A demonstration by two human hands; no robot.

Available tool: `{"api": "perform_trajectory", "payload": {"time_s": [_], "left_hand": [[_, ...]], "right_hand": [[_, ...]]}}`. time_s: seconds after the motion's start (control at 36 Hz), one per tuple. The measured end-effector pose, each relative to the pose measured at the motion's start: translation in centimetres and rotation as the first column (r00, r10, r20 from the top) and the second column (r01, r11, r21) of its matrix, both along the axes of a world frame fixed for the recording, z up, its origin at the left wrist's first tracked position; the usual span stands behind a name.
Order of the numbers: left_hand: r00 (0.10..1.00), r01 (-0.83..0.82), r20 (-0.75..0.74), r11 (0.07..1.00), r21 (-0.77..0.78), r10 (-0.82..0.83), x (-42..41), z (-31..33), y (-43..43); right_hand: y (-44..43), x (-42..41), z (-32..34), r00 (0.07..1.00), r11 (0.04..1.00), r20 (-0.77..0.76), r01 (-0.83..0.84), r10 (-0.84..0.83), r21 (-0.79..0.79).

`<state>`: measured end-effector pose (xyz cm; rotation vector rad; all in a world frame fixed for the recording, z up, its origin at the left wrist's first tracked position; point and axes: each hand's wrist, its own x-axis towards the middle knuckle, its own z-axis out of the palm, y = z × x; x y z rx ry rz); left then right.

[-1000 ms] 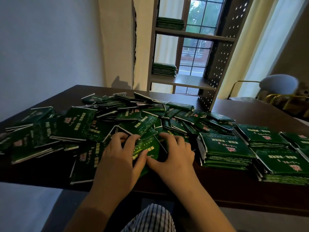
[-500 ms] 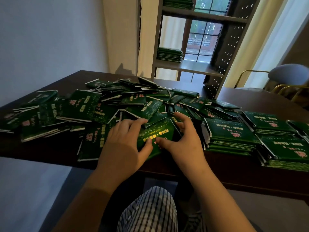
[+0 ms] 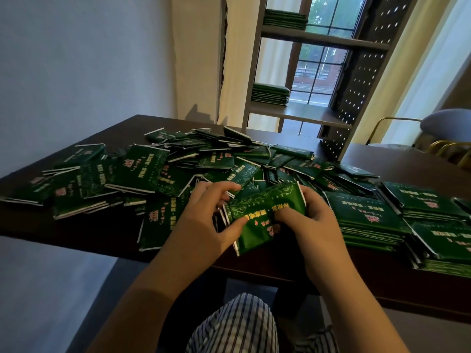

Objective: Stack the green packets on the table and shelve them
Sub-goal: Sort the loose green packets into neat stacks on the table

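Overhead, from the head view, the left hand (image 3: 204, 220) and right hand (image 3: 313, 222) pinched one green packet (image 3: 265, 217) between them, thumbs pressed on its printed face and fingers curled behind its side edges. It was raised just above the near edge of the dark table (image 3: 407, 164), tilted toward the camera. A loose heap (image 3: 178, 171) of packets sprawled behind and to the left; neat stacks (image 3: 369, 215) sat at the right. Beyond the table, shelved piles (image 3: 270, 94) lay on the shelf (image 3: 300, 114).
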<state>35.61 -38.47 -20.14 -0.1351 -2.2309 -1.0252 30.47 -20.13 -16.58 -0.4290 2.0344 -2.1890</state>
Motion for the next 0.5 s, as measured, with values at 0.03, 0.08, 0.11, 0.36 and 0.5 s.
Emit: {"api": "perform_trajectory", "payload": {"time_s": [0.03, 0.08, 0.11, 0.36, 0.5], "left_hand": [[1.000, 0.007, 0.012, 0.998, 0.060, -0.008, 0.0, 0.2, 0.1], [0.998, 0.041, 0.032, 0.973, 0.226, -0.049, 0.1, 0.6, 0.1], [0.997, 0.054, 0.033, 0.948, 0.315, -0.068, 0.1, 0.9, 0.1], [0.988, -0.153, 0.062, 0.861, 0.486, 0.140, -2.1, 3.7, -1.7], [0.943, -0.329, 0.171, 0.887, 0.325, 0.287, -4.6, 4.4, -3.0]], "right_hand": [[0.0, -0.1, 0.4, 1.000, 1.000, -0.018, -0.015, 0.015, -0.005], [-0.1, -0.3, 1.2, 0.997, 0.999, -0.072, -0.032, 0.033, 0.009], [-0.2, -0.5, 1.7, 0.995, 0.999, -0.093, -0.034, 0.036, 0.019], [-5.1, -3.9, 4.8, 0.987, 0.995, -0.129, 0.088, -0.093, -0.046], [-9.6, -7.3, 4.1, 0.983, 0.989, -0.115, 0.146, -0.146, -0.009]]}}
